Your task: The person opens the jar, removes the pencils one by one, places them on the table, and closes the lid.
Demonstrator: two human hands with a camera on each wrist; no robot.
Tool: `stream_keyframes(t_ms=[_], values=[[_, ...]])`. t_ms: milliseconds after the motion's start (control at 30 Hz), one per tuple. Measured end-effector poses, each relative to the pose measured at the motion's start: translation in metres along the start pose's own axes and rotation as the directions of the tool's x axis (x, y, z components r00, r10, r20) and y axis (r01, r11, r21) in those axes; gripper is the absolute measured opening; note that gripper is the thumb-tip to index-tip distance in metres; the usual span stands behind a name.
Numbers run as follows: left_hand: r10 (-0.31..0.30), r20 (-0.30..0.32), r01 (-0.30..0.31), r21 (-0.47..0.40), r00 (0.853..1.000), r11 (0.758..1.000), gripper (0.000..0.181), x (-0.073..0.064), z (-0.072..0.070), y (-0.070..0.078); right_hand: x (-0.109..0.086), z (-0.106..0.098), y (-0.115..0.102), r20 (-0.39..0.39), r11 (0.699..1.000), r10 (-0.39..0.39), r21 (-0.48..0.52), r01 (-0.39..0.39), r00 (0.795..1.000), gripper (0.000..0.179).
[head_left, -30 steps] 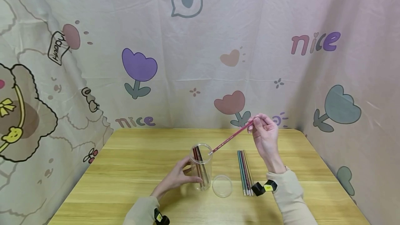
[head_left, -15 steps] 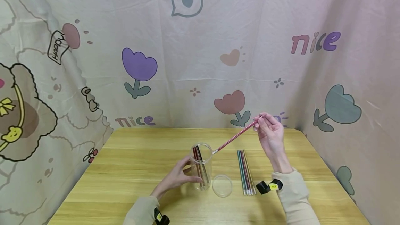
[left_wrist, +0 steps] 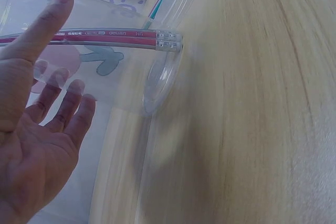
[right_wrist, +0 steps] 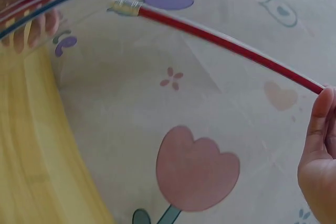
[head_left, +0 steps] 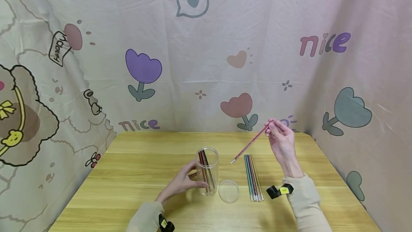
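My left hand (head_left: 184,181) grips a clear plastic jar (head_left: 215,180) from its left side, thumb in front and fingers around the back. Several pencils (head_left: 206,167) lean upright inside; in the left wrist view, red pencils (left_wrist: 113,36) show their eraser ends at the jar's base. Over the table to the right, my right hand (head_left: 280,140) pinches a red pencil (head_left: 249,144) near its upper end. That pencil slants down to the left, and its white eraser end hangs in the air right of the jar's rim. The right wrist view shows its metal band (right_wrist: 126,6) close up.
A round clear lid (head_left: 229,191) lies right of the jar's base. Further right, several pencils (head_left: 253,178) lie side by side on the wooden table (head_left: 145,160), erasers toward me. A printed cloth (head_left: 199,46) hangs behind the table and along its sides.
My right hand has moved to the right, carrying the red pencil's eraser end away from the jar's rim; the pencil now hangs steeper. My left hand and the jar have stayed put.
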State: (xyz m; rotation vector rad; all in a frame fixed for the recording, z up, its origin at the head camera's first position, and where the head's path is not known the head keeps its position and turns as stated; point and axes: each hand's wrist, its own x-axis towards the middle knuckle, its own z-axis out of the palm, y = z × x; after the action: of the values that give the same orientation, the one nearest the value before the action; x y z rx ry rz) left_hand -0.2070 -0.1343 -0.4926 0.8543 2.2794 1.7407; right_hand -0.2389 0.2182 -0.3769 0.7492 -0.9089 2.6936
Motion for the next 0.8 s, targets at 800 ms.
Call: stream_keyframes(t_ms=[800], values=[[0.02,-0.006,-0.02,0.007,1.0,1.0,0.079,0.0,0.0,-0.001,-0.009,-0.05,0.009,-0.246,0.869,0.177,-0.415,-0.268,0.953,0.022]])
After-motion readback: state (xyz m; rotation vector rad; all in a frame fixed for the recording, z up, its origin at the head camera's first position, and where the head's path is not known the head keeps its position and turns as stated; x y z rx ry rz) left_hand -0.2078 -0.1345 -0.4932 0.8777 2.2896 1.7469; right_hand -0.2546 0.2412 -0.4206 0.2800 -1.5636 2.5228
